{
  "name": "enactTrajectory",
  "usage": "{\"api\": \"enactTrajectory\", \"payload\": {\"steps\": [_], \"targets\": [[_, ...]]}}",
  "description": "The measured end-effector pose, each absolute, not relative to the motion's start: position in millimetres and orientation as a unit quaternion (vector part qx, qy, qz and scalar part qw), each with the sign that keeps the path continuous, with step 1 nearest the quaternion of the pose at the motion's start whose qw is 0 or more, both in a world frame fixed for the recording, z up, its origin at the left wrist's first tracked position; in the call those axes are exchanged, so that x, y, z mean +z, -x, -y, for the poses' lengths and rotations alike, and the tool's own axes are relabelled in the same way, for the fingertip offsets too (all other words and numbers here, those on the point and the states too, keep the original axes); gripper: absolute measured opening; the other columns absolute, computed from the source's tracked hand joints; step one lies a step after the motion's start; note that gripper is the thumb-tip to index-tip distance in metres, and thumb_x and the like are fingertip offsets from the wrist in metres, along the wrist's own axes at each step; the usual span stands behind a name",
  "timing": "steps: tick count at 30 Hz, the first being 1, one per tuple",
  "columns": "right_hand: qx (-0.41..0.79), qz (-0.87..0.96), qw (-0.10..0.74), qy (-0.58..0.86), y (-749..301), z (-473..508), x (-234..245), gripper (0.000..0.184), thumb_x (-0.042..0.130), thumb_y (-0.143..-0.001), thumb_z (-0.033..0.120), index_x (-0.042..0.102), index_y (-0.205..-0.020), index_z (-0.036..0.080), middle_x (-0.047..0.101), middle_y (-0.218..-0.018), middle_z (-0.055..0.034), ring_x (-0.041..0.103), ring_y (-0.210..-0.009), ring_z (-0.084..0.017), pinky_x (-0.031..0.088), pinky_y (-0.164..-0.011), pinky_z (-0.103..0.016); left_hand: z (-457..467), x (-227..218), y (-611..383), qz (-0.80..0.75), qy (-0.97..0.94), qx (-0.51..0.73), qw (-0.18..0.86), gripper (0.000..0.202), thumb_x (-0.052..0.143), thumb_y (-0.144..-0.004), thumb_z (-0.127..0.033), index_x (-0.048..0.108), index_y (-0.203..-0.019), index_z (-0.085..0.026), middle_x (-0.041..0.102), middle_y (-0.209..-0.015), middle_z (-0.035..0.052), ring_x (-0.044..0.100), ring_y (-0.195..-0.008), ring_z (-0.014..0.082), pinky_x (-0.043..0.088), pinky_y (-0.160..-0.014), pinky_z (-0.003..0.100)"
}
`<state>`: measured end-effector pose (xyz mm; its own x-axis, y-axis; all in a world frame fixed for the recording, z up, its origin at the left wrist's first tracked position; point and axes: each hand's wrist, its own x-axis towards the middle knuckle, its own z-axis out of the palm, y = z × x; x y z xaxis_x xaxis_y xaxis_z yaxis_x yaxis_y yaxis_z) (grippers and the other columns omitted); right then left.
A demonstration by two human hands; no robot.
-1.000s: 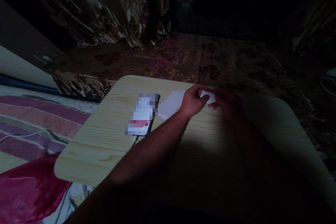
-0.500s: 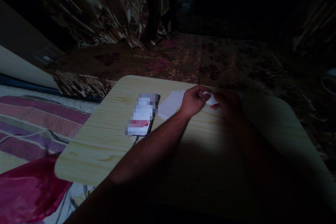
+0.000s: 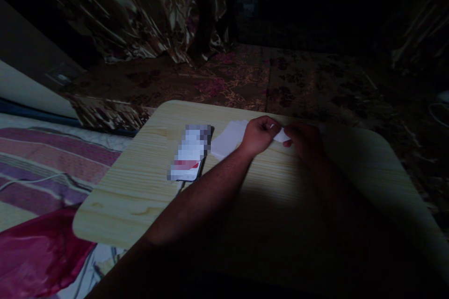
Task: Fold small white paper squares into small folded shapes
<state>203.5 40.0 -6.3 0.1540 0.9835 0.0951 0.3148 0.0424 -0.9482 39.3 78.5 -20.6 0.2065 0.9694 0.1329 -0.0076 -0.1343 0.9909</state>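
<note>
Between my two hands is a small piece of white paper, partly covered by the fingers. My left hand pinches its left side with thumb and forefinger. On its right side, my right hand grips it, mostly in shadow. Just left of my left hand, several white paper sheets lie in a loose stack on the wooden table. Beside the sheets lies a phone with a lit, blurred screen.
A striped bedspread and a shiny dark pink cloth are at the left. Gold-brown curtains hang behind a ledge with a floral cover. The right side is very dark.
My fingers have shifted slightly on the small paper and my right thumb has moved, so a bit less of the paper shows. The phone and the stack have stayed put.
</note>
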Motion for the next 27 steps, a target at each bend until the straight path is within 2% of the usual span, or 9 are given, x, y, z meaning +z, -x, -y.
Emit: {"api": "enactTrajectory", "payload": {"steps": [6,16,27], "targets": [[0.345,0.557,0.460,0.600,-200.6,-36.6,0.0,0.021,0.070,-0.082,0.040,0.072,-0.078,0.020,0.065,-0.052,0.0011,0.062,-0.049,-0.016,0.048,-0.051,-0.027,-77.7,-19.8,-39.1,-0.414,-0.581,0.485,0.506,0.017,0.072,-0.078,-0.031,0.071,-0.079,-0.015,0.067,-0.070,0.0020,0.055,-0.061,0.0111,0.040,-0.057,0.024],[0.338,0.567,0.458,0.596,-201.9,-39.7,-3.5,0.022,0.066,-0.083,0.039,0.071,-0.076,0.019,0.065,-0.053,0.0009,0.060,-0.049,-0.014,0.047,-0.052,-0.026,-78.2,-20.1,-38.9,-0.417,-0.624,0.478,0.457,0.019,0.075,-0.079,-0.036,0.073,-0.081,-0.017,0.063,-0.069,0.0001,0.051,-0.063,0.0117,0.038,-0.058,0.025],[0.338,0.564,0.469,0.589,-201.1,-39.2,-3.3,0.020,0.068,-0.084,0.037,0.070,-0.076,0.019,0.065,-0.053,0.0008,0.060,-0.048,-0.013,0.047,-0.051,-0.025,-80.0,-21.9,-39.4,-0.418,-0.569,0.491,0.510,0.025,0.081,-0.072,-0.039,0.070,-0.077,-0.017,0.064,-0.068,-0.0008,0.052,-0.059,0.0107,0.038,-0.056,0.024]]}}
